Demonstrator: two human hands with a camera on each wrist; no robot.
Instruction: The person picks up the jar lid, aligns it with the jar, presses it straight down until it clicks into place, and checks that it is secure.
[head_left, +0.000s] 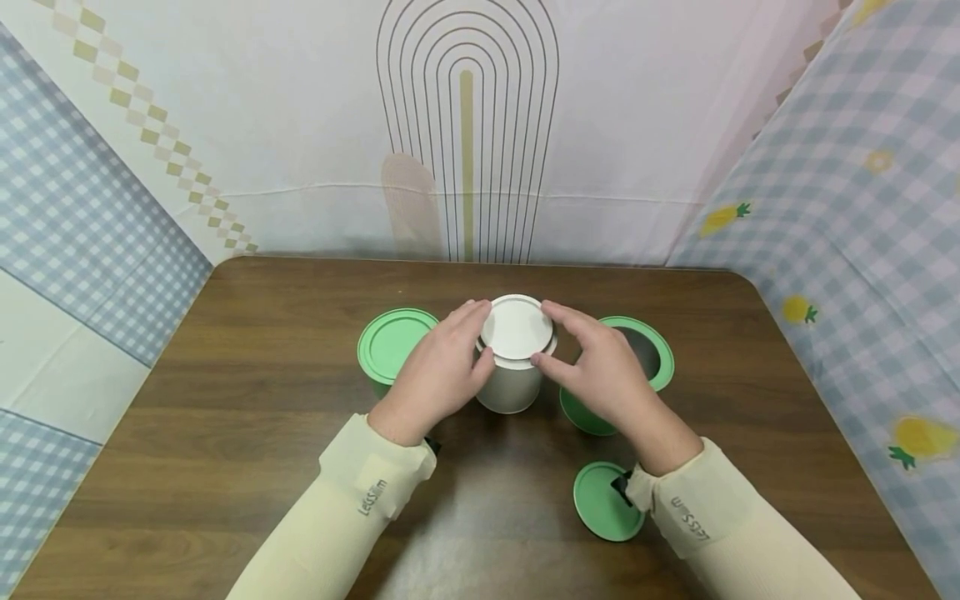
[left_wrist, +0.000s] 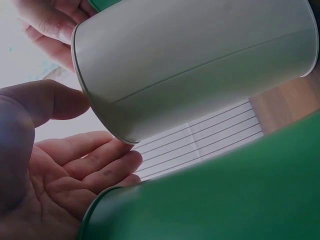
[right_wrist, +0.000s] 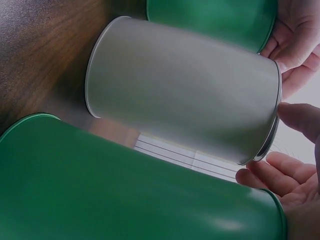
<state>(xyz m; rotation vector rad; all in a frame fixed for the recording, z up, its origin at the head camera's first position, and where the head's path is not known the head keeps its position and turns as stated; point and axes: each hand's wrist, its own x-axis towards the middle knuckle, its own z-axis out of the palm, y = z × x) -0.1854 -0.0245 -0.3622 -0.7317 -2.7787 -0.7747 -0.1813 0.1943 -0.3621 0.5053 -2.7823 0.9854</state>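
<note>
A white round lid (head_left: 517, 328) lies over the mouth of a white can (head_left: 510, 392) in the middle of the table. My left hand (head_left: 444, 358) holds the lid's left edge between thumb and fingers. On the opposite edge, my right hand (head_left: 606, 367) does the same, its thumb at the near rim and fingertips at the far rim. In the right wrist view the lid sits slightly tilted, with a dark gap along one side of the can's rim (right_wrist: 279, 85). The white can stands upright on the table.
Left of the white can stands a green can with its green lid on (head_left: 393, 343). An uncovered green can (head_left: 587, 417) stands on the right, partly behind my right hand. A loose green lid (head_left: 603, 508) lies nearer on the wooden table (head_left: 225, 467), beside my right cuff.
</note>
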